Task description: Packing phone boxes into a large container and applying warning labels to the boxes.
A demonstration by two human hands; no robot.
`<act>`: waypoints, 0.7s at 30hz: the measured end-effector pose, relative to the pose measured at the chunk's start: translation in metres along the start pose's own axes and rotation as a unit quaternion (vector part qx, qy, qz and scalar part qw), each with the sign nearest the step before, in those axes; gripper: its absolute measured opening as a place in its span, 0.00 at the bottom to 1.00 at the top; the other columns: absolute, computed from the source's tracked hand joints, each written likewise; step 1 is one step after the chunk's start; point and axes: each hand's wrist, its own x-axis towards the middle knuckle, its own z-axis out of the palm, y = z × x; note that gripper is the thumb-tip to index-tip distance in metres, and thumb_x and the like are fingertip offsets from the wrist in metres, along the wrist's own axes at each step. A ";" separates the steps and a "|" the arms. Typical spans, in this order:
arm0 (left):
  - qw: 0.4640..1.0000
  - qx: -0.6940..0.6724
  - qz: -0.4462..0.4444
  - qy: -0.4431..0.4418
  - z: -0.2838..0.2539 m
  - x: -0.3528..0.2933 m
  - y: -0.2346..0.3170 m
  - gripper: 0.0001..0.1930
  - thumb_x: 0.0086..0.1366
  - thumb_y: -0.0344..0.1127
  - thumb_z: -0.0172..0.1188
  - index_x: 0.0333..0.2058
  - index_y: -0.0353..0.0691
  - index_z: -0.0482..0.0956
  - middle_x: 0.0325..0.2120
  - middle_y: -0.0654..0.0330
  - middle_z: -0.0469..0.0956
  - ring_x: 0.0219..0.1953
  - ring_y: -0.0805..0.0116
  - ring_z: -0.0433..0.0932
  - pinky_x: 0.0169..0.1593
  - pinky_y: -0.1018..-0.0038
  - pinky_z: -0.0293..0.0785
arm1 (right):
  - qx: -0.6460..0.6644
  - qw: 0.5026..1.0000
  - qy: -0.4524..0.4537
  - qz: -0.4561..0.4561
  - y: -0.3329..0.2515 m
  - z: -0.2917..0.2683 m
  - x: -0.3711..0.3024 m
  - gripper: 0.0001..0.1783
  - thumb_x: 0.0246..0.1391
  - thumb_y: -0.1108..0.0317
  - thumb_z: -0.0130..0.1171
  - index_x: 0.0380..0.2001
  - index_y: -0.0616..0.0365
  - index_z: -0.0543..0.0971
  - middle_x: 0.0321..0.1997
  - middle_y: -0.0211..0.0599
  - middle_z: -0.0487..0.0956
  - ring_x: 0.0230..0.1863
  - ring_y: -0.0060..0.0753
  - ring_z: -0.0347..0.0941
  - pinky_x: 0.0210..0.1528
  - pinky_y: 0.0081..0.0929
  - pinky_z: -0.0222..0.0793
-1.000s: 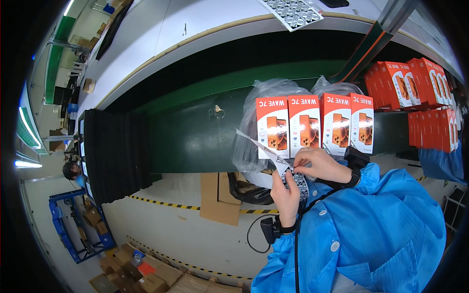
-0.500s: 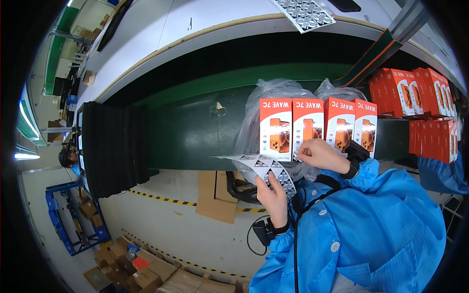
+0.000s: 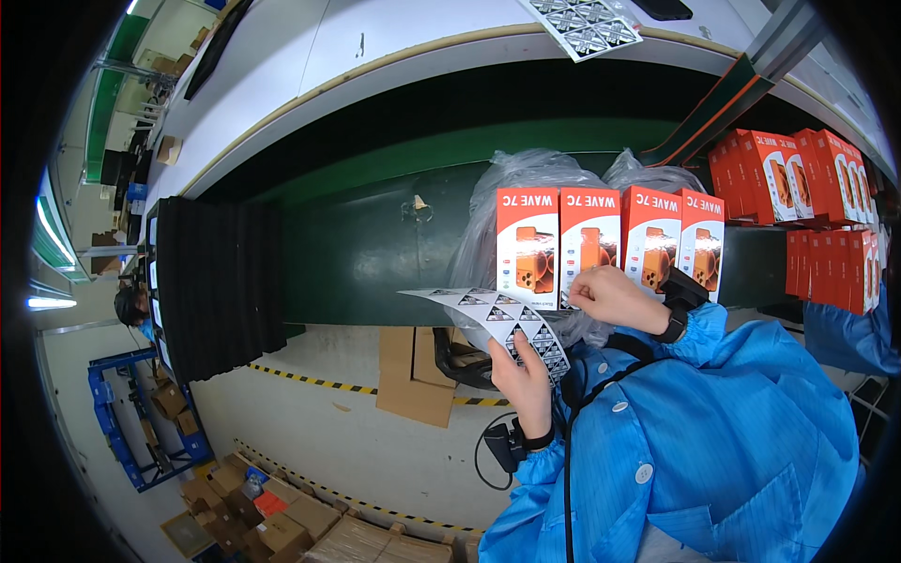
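My left hand [image 3: 524, 383] grips a curled white sheet of black triangular stickers [image 3: 474, 306] by its right end, thumb on top. The sheet's free end sticks out to the left over the bench edge. Four upright red-and-white phone boxes stand in a row; my right hand [image 3: 615, 296] is at the lower front of the second box [image 3: 589, 236]. Its fingers are closed in a pinch against that corner, and whatever lies between them is too small to make out. The leftmost box [image 3: 527, 246] stands just beyond the sheet.
Clear plastic bags [image 3: 535, 171] lie behind the boxes on the dark green bench [image 3: 357, 253]. More red boxes [image 3: 774, 178] are stacked at right. A black stack [image 3: 221, 286] stands at left. Another sticker sheet [image 3: 587, 26] overhangs the white upper shelf [image 3: 404, 33]. Cardboard [image 3: 413, 375] lies below.
The sticker sheet has shifted a little, its free end rising and reaching farther left. My right hand stays at the second box's lower corner, almost unmoved.
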 end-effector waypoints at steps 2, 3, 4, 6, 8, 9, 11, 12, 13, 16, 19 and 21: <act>1.000 -0.002 0.000 -0.001 0.000 -0.001 0.000 0.08 0.63 0.28 0.50 0.38 0.30 0.69 0.30 0.47 0.77 0.31 0.57 0.78 0.35 0.67 0.71 | -0.004 1.000 0.004 -0.002 0.002 0.002 0.000 0.06 0.42 0.69 0.58 0.19 0.62 0.78 0.20 0.44 0.77 0.24 0.45 0.74 0.28 0.37 0.68; 1.000 -0.002 0.000 -0.002 -0.001 -0.001 0.001 0.08 0.63 0.28 0.51 0.38 0.30 0.70 0.30 0.47 0.77 0.32 0.57 0.78 0.35 0.68 0.71 | -0.014 1.000 0.005 -0.013 0.005 0.003 -0.001 0.07 0.43 0.69 0.59 0.21 0.63 0.77 0.20 0.44 0.76 0.24 0.45 0.74 0.27 0.37 0.68; 1.000 -0.001 0.000 -0.002 -0.001 -0.002 0.002 0.08 0.63 0.28 0.51 0.39 0.30 0.70 0.30 0.47 0.77 0.32 0.58 0.78 0.35 0.68 0.71 | -0.023 0.999 0.006 -0.024 0.007 0.004 -0.001 0.09 0.44 0.68 0.60 0.22 0.64 0.76 0.20 0.44 0.76 0.23 0.45 0.74 0.27 0.36 0.68; 1.000 -0.005 0.000 -0.001 -0.002 -0.002 0.003 0.08 0.63 0.28 0.51 0.39 0.30 0.70 0.30 0.48 0.77 0.31 0.59 0.78 0.34 0.69 0.71 | -0.058 0.994 0.063 -0.061 0.007 0.009 0.000 0.11 0.44 0.66 0.61 0.23 0.63 0.73 0.20 0.43 0.73 0.22 0.43 0.72 0.26 0.35 0.67; 1.000 -0.008 -0.001 0.001 -0.003 -0.003 0.002 0.08 0.63 0.28 0.51 0.39 0.30 0.70 0.30 0.49 0.77 0.31 0.60 0.78 0.34 0.69 0.71 | -0.092 0.984 0.119 -0.098 0.001 0.006 0.000 0.13 0.44 0.65 0.62 0.24 0.63 0.70 0.20 0.41 0.71 0.22 0.40 0.71 0.26 0.33 0.66; 1.000 -0.018 0.000 -0.004 -0.003 -0.005 0.000 0.08 0.63 0.29 0.52 0.38 0.30 0.70 0.30 0.50 0.77 0.30 0.64 0.77 0.33 0.71 0.71 | -0.046 0.998 0.007 -0.045 -0.008 -0.005 -0.003 0.14 0.45 0.66 0.63 0.25 0.61 0.67 0.21 0.37 0.69 0.23 0.33 0.69 0.26 0.29 0.65; 1.000 -0.027 0.000 -0.008 -0.004 -0.007 -0.005 0.08 0.63 0.29 0.53 0.38 0.30 0.70 0.30 0.52 0.77 0.30 0.67 0.76 0.33 0.73 0.71 | 0.000 0.994 -0.105 0.007 -0.012 -0.003 -0.003 0.16 0.47 0.68 0.63 0.25 0.59 0.64 0.22 0.32 0.66 0.24 0.26 0.67 0.26 0.25 0.63; 0.998 -0.049 -0.018 -0.038 -0.004 -0.009 -0.007 0.08 0.63 0.29 0.53 0.38 0.30 0.70 0.30 0.53 0.77 0.30 0.71 0.76 0.33 0.74 0.71 | 0.224 0.965 -0.136 0.014 -0.008 0.008 -0.007 0.16 0.48 0.68 0.63 0.26 0.58 0.63 0.24 0.29 0.67 0.25 0.20 0.66 0.27 0.21 0.63; 0.995 -0.069 -0.036 -0.066 -0.006 -0.010 -0.009 0.08 0.64 0.30 0.53 0.38 0.30 0.70 0.30 0.55 0.77 0.30 0.74 0.75 0.32 0.76 0.71 | 0.437 0.885 -0.160 0.019 -0.006 0.017 -0.008 0.17 0.49 0.69 0.64 0.27 0.57 0.63 0.27 0.26 0.67 0.26 0.15 0.65 0.27 0.18 0.63; 0.977 -0.190 -0.054 -0.074 -0.010 -0.016 -0.005 0.09 0.65 0.29 0.53 0.40 0.30 0.70 0.32 0.57 0.75 0.33 0.77 0.73 0.36 0.80 0.70 | 0.449 0.888 -0.094 0.026 -0.015 0.023 -0.010 0.17 0.50 0.75 0.62 0.26 0.54 0.61 0.28 0.22 0.65 0.32 0.11 0.66 0.30 0.13 0.62; 0.956 -0.270 -0.055 -0.095 -0.019 -0.019 -0.012 0.09 0.65 0.28 0.52 0.42 0.30 0.70 0.36 0.58 0.74 0.36 0.78 0.71 0.40 0.81 0.69 | 0.441 0.896 -0.019 0.049 -0.039 0.017 -0.015 0.13 0.49 0.77 0.61 0.26 0.57 0.65 0.31 0.26 0.66 0.34 0.17 0.68 0.35 0.16 0.65; 0.972 -0.205 -0.009 -0.119 -0.024 -0.018 -0.025 0.08 0.65 0.28 0.52 0.41 0.29 0.71 0.36 0.60 0.73 0.37 0.77 0.72 0.40 0.81 0.68 | 0.127 0.968 0.127 -0.174 -0.050 0.015 -0.014 0.08 0.46 0.75 0.62 0.28 0.59 0.72 0.32 0.30 0.70 0.36 0.26 0.71 0.39 0.22 0.67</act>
